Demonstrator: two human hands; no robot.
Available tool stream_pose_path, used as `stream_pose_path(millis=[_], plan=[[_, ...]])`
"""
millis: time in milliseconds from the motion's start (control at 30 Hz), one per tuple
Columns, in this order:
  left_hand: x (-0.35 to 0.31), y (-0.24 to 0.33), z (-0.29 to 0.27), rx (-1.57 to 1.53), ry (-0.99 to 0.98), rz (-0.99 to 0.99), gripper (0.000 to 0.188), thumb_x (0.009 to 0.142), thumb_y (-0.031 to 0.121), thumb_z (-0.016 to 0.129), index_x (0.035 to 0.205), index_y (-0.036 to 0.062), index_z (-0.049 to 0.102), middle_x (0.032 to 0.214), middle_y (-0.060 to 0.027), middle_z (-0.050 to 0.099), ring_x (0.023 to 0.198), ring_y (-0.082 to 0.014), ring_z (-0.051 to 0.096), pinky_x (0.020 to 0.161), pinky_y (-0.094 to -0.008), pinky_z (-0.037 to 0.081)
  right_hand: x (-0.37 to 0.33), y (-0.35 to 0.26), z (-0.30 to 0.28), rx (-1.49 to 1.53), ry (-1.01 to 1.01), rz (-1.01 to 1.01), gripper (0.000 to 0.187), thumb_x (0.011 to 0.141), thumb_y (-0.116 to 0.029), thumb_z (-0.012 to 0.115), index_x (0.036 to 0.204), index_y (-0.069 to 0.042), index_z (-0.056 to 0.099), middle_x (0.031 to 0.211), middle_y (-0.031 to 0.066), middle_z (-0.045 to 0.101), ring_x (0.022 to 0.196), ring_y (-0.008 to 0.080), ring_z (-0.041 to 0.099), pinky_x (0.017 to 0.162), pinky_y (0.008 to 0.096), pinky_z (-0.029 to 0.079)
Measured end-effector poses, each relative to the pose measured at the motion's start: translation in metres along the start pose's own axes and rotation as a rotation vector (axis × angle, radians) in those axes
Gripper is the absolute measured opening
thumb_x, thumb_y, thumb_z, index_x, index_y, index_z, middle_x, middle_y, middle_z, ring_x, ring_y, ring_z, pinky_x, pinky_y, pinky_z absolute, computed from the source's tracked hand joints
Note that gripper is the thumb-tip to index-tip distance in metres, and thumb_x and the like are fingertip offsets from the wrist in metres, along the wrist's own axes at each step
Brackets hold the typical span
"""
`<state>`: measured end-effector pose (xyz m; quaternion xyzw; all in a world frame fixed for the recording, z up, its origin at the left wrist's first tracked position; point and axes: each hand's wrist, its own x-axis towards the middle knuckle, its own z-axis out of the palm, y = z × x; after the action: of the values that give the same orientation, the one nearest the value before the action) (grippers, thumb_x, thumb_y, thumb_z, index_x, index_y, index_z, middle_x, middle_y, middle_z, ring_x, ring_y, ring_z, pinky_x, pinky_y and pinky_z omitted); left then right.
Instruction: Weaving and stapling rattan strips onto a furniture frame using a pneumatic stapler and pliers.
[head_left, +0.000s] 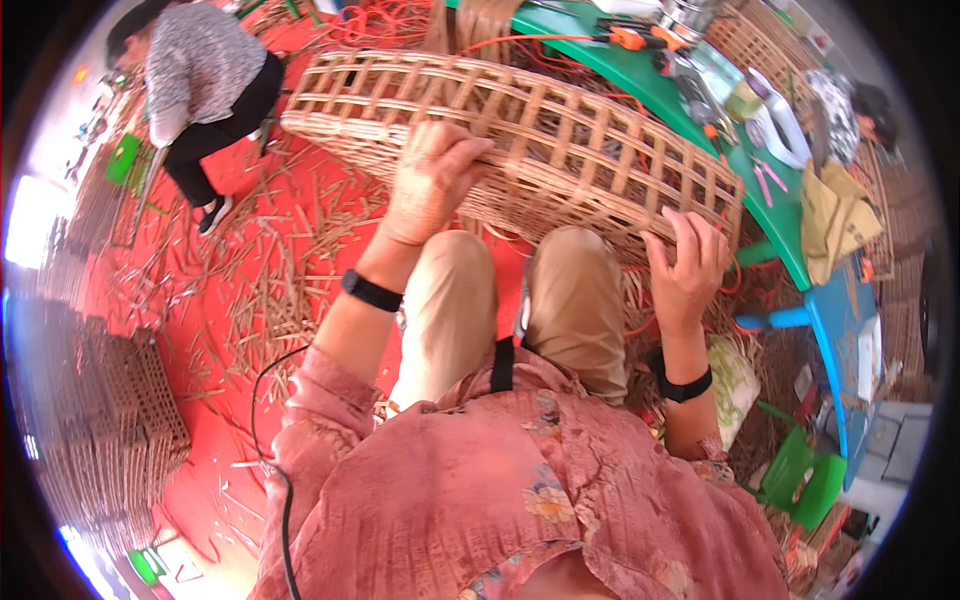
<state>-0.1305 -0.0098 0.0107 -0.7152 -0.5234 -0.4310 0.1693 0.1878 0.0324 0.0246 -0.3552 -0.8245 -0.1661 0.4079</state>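
Note:
A long, light-brown woven basket (590,170) with open lattice sides lies tilted across the front of my knees, reaching from upper left to right. My left hand (432,185) is closed on its near edge, left of the middle, thumb and forefinger pressed together at the weave. Toward the basket's right end my right hand (690,262) has its fingers bent against the near edge, gripping it lightly. Part of the basket's underside is hidden behind my hands and knees.
Loose cane strips (290,235) litter the red floor. A green table (600,55) at the upper right bears tools, bottles and a drill (635,38); a blue stool (835,330) stands nearer. Stacked lattice panels (90,400) fill the left. Another person (205,75) bends at the upper left.

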Motion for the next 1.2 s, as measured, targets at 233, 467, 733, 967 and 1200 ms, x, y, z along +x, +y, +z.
stream_pose_path(millis=[233, 467, 733, 967, 1200], plan=[[-0.006, -0.003, -0.012, 0.052, -0.073, 0.017, 0.044, 0.067, 0.013, 0.079, 0.109, 0.0123, 0.065, 0.102, -0.0065, 0.057, 0.096, -0.0255, 0.054, 0.084, -0.0383, 0.044, 0.0, 0.013, -0.02, -0.052, -0.177, 0.068, 0.034, 0.065, -0.015, 0.08, 0.095, -0.014, 0.064, 0.091, 0.0037, 0.057, 0.088, 0.0249, 0.055, 0.079, 0.0382, 0.043], [-0.017, -0.038, -0.037, 0.253, -0.013, -0.093, 0.051, 0.071, 0.017, 0.078, 0.119, 0.0131, 0.062, 0.114, -0.0072, 0.058, 0.105, -0.0293, 0.054, 0.091, -0.042, 0.041, 0.005, 0.016, -0.012, -0.013, -0.096, 0.007, 0.031, 0.066, -0.013, 0.08, 0.092, -0.013, 0.063, 0.089, 0.0036, 0.058, 0.088, 0.025, 0.056, 0.079, 0.0382, 0.044], [-0.021, -0.055, -0.046, 0.316, -0.02, -0.148, 0.04, 0.073, 0.026, 0.076, 0.11, 0.012, 0.068, 0.109, -0.0076, 0.061, 0.106, -0.0296, 0.055, 0.091, -0.0412, 0.044, -0.01, 0.032, -0.016, 0.091, -0.088, 0.039, 0.031, 0.076, -0.016, 0.076, 0.103, -0.008, 0.064, 0.1, 0.007, 0.061, 0.095, 0.0274, 0.057, 0.085, 0.0397, 0.045], [-0.002, -0.071, -0.039, 0.292, -0.036, -0.106, 0.036, 0.073, 0.021, 0.073, 0.108, 0.0135, 0.068, 0.101, -0.005, 0.064, 0.097, -0.0265, 0.059, 0.087, -0.039, 0.045, -0.019, 0.068, 0.009, 0.427, 0.039, 0.614, 0.057, 0.095, -0.029, 0.057, 0.137, 0.005, 0.042, 0.135, 0.0176, 0.048, 0.123, 0.026, 0.046, 0.104, 0.0369, 0.034], [0.044, -0.122, -0.029, 0.044, -0.16, -0.14, 0.03, 0.083, 0.015, 0.066, 0.113, 0.014, 0.067, 0.104, -0.0069, 0.066, 0.097, -0.0244, 0.063, 0.084, -0.0361, 0.05, 0.014, 0.105, 0.047, 0.733, 0.088, 0.722, 0.057, 0.096, -0.028, 0.052, 0.139, 0.007, 0.037, 0.141, 0.0201, 0.041, 0.129, 0.0281, 0.041, 0.107, 0.0366, 0.03]])
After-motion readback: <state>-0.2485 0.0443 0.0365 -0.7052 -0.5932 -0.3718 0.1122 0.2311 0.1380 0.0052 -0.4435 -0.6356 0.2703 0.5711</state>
